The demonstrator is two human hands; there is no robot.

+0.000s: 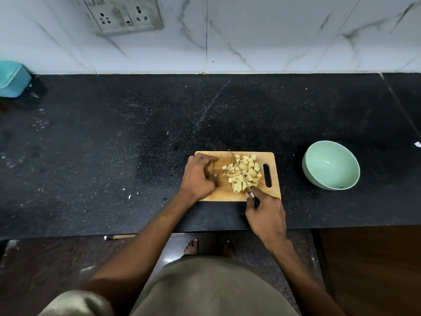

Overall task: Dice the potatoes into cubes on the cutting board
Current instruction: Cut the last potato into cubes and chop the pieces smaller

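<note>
A wooden cutting board (pixel 274 190) lies on the black counter near its front edge. A pile of pale yellow potato cubes (pixel 247 171) covers the board's right half. My left hand (pixel 198 176) rests on the board's left end, fingers curled over an uncut potato piece (pixel 210 169) that is mostly hidden. My right hand (pixel 266 215) grips the dark handle of a knife (pixel 241 173). Its thin blade runs from the handle away from me, through the pile of cubes.
A mint-green empty bowl (pixel 330 165) stands on the counter to the right of the board. A teal container (pixel 12 78) sits at the far left by the wall. A socket plate (pixel 124 14) is on the marble wall. Small scraps (pixel 137 193) lie left of the board.
</note>
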